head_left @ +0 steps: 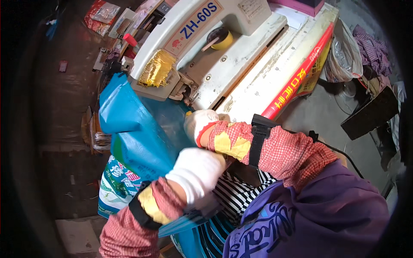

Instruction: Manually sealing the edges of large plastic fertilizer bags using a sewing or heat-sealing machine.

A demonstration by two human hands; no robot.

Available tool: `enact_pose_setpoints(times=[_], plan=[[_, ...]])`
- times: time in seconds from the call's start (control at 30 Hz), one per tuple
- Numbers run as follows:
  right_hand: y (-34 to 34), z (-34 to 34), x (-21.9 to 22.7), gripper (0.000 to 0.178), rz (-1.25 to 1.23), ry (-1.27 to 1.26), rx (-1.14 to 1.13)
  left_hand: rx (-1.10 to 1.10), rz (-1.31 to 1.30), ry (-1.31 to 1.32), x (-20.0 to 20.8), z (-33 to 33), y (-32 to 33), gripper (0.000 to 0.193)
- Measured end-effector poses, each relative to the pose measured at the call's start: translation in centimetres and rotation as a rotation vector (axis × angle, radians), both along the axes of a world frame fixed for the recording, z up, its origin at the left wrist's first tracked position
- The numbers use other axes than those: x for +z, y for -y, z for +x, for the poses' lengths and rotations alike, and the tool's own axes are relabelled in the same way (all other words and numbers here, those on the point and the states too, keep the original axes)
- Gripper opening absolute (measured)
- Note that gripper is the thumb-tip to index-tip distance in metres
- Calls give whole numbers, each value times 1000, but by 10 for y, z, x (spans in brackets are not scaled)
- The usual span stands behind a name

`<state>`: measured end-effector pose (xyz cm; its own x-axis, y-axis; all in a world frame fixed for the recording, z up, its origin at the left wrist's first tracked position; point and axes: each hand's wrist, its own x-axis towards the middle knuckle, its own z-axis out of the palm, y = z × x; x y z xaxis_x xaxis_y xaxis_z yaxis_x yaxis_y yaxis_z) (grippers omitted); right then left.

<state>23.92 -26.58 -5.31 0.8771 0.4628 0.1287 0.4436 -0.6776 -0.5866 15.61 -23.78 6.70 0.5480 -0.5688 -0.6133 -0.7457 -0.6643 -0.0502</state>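
Observation:
A blue plastic sack [142,137] hangs in folds from the needle end of a cream sewing machine [180,38]. My right hand [202,124], in a white glove with a red cuff, is by the sack's edge just below the needle area. Its fingers are turned away and partly hidden. Closer to me, my left hand [195,168], also in a white glove, lies over the sack's near side; its fingers are smeared by motion. Whether either hand grips the sack is not visible. Red checked sleeves with yellow patches and black straps cover both forearms.
A yellow cup [223,39] with a stick in it stands on the machine bed. Yellow thread or ribbon [155,69] covers the machine head. A long red-edged board [297,73] runs along the right. Printed sacks [114,185] lie below left. A crumpled checked cloth [371,47] is far right.

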Motion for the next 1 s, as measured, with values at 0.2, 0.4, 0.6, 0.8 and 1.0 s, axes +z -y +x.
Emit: enact_pose_setpoints(times=[0.2,0.4,0.6,0.8,1.0], plan=[[-1,48,-26,26,220,-198,180,321,-330,432,-73,47,-77,14],[9,0,20,40,241,-206,142,1179,-723,689,-101,110,-143,47],[-26,1,-4,52,201,310,273,938,-641,299,-104,5,-204,10],[-59,11,12,20,-192,586,251,317,42,882,113,-123,-121,15],[-62,-62,71,18,295,243,613,474,-460,1466,134,-165,-178,41]])
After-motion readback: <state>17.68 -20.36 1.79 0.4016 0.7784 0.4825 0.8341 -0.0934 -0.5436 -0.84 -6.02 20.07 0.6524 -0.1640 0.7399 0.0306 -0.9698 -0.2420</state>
